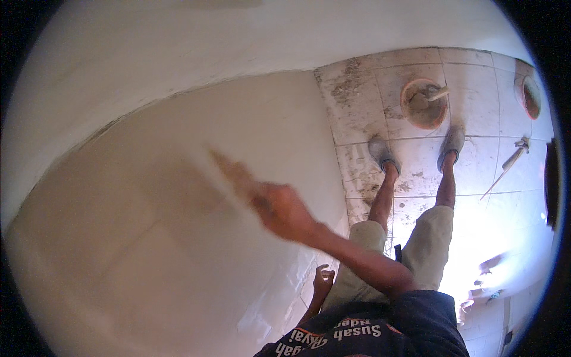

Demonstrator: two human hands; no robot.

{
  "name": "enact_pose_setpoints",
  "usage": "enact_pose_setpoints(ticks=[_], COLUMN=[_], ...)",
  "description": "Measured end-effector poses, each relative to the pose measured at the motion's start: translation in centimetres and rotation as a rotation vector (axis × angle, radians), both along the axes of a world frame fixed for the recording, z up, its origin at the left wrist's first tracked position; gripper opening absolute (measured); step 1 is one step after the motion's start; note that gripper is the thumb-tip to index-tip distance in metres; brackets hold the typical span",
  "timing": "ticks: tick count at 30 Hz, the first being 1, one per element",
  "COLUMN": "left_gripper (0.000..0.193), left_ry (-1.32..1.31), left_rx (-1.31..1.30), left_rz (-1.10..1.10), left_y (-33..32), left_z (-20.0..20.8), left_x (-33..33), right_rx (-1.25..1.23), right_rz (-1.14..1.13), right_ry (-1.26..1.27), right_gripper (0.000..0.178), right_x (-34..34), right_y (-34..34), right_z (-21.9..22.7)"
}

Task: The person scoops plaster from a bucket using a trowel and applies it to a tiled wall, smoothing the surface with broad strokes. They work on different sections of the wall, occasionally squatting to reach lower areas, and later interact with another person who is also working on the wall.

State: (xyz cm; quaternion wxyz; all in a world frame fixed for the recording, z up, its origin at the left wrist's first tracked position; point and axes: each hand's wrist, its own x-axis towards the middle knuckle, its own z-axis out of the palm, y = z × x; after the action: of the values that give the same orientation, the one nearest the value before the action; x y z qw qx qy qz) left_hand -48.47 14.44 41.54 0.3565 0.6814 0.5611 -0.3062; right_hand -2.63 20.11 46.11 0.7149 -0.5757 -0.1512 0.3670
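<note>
Pale, grimy tiled floor (473, 89) — an orange-rimmed bucket (424, 127), another round container (538, 102), a slender tool (508, 163)

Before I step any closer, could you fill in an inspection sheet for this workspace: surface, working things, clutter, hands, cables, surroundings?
Surface: pale left-hand wall, with a darker patch near the tool; tiled floor, smudged with dark marks.
Working things: flat tool, motion-blurred, wall contact unclear; orange-rimmed bucket holding greyish material and a pale handle.
Clutter: second bucket near the right edge; long thin implement lying on the tiles.
Hands: right hand grips the flat tool; left hand loosely curled low beside the wall, no held item visible.
Cables: nothing seen.
Surroundings: a second wall meets the first; strong glare at lower right.
</note>
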Motion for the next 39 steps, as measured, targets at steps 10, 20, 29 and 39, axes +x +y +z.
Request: enact_pose_setpoints(ticks=[10,20,29,39], left_gripper=[0.044,0.044,0.044,0.043], left_ry=[0.024,0.033,0.108,-0.005], left_rx=[-0.002,-0.007,-0.040,-0.089], left_rz=[-0.045,0.029,0.088,0.047], left_y=[0.6,0.4,0.7,1.0], left_z=[0.1,-0.3,0.1,-0.6], left_x=[0.2,1.8,1.6,1.2], right_rx=[-0.500,-0.564,-0.657,-0.122], right_rz=[-0.308,0.019,0.225,-0.055], right_ry=[-0.160,0.526,0.262,-0.086], right_gripper=[0.049,0.028,0.034,0.051], right_x=[-0.3,-0.6,4.7,6.0], right_y=[9.0,2.7,10.4,6.6], right_z=[-16.6,-22.6,-25.7,-5.8])
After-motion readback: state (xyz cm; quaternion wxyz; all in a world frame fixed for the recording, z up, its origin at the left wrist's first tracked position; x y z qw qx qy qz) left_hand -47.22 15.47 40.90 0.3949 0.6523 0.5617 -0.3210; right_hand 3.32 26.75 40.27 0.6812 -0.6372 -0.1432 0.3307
